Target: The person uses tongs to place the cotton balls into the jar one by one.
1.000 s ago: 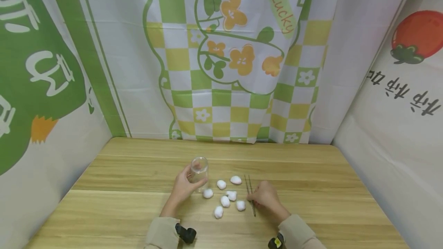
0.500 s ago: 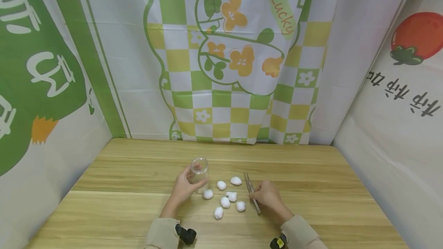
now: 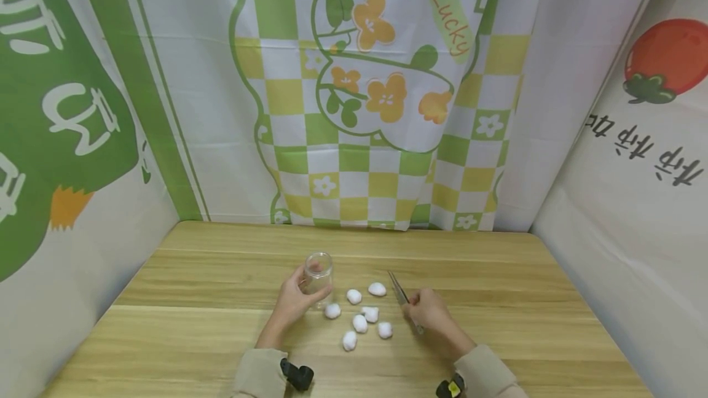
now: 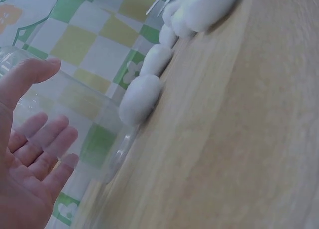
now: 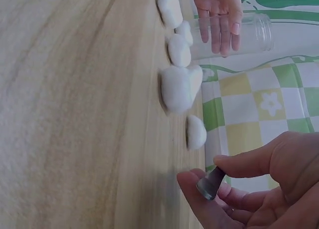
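Observation:
My left hand grips a clear glass jar that stands upright and lidless on the table. Thumb and fingers wrap around the jar's side, as the left wrist view shows. My right hand pinches a pair of metal tweezers, tips pointing away from me and up-left. In the right wrist view the blunt end of the tweezers sticks out between thumb and fingers. Several white cotton balls lie between the hands. One cotton ball sits right by the jar's base.
The wooden table carries all of this. A checkered cloth curtain hangs along its back edge, and printed cloth walls rise on both sides. A black wrist camera is strapped at the left sleeve.
The tweezers have turned in my right hand, their tips drawing together and their rear end swinging right. The right hand shifted slightly right. My left hand, jar and cotton balls stay put.

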Tool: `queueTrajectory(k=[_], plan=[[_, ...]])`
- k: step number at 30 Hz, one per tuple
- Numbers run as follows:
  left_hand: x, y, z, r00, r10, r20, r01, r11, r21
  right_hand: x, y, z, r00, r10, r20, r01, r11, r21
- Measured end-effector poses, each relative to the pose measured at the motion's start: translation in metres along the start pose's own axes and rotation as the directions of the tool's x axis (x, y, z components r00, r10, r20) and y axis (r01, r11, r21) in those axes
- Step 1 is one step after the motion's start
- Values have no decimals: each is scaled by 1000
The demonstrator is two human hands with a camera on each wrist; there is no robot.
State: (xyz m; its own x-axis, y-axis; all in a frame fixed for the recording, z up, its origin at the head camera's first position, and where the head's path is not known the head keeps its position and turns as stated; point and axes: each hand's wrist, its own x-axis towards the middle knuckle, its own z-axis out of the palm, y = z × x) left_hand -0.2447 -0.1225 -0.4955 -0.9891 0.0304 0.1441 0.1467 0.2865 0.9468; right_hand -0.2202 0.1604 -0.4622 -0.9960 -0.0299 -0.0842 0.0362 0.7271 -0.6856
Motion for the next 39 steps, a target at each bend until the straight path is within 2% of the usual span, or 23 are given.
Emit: queueTrajectory(k=[5, 9, 17, 22, 30, 36, 39], plan=[[0, -2, 0, 1000, -2, 4, 2, 1000, -20, -2, -1, -2, 998, 19, 61, -28, 990, 142], [0, -4, 1, 1000, -6, 8, 6, 1000, -17, -1, 2, -3, 995, 26, 91, -43, 983, 179], [1, -10, 4, 999, -27, 18, 28, 999, -27, 4, 9, -6, 993, -39, 109, 21, 986, 166], [1, -14, 6, 1000, -24, 16, 24, 999, -30, 5, 12, -9, 989, -103, 111, 85, 984, 154], [-1, -16, 7, 1000, -16, 19, 17, 999, -37, 8, 16, -10, 980, -163, 118, 147, 980, 132], [0, -18, 7, 999, -23, 31, 25, 998, -58, 12, 17, -11, 979, -176, 100, 168, 982, 87], [0, -20, 7, 999, -23, 36, 25, 997, -71, 12, 15, -11, 986, -149, 72, 144, 988, 60]])
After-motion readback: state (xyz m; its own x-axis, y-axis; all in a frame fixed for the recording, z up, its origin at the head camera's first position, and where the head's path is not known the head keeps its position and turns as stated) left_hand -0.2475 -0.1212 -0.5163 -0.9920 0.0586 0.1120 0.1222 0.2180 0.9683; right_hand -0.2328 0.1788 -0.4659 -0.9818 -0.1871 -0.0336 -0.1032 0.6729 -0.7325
